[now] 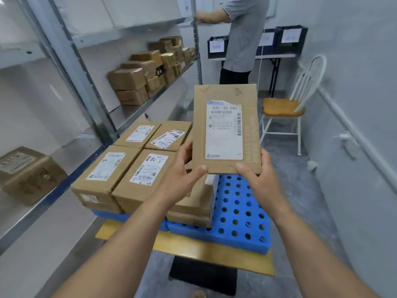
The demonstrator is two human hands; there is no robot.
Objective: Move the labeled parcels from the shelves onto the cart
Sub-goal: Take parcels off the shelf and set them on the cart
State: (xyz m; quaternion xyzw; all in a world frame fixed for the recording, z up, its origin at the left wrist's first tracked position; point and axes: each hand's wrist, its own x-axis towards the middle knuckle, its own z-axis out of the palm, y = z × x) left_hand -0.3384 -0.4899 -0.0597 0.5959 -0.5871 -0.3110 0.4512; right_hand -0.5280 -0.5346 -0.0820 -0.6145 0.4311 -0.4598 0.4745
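Both bare forearms reach forward from the bottom of the view and meet at chest height. The left hand (pixel 182 173) grips the lower left corner of a flat cardboard parcel (pixel 249 97), with its thumb laid across the front near the bottom edge. The right hand (pixel 260 175) takes the lower right corner the same way, thumb on the front. The other fingers of both hands go behind the cardboard and are hidden, probably curled against its back. The parcel is held on end with its face tipped toward the camera. Its white label (pixel 223 130) reads "530- 05 065" above several barcodes.

The parcel is in the air above the far side of the cart (pixel 240 211), a blue deck full of round holes. The deck lies on a yellow board (pixel 214 250). Four packed boxes (pixel 107 168) sit two by two on the left half of the deck, labels up, and at least one more box shows under them.

Metal shelves (pixel 64 50) run along the left wall. A row of brown cartons (pixel 129 80) is on the middle level, and a lone carton (pixel 28 175) is on the near left shelf. At the far end a second person (pixel 242 39) in a grey shirt reaches toward the rack. Behind that person is a table (pixel 279 55) with dark crates, and a white chair (pixel 283 107) with a wooden seat stands to the right on the grey floor.
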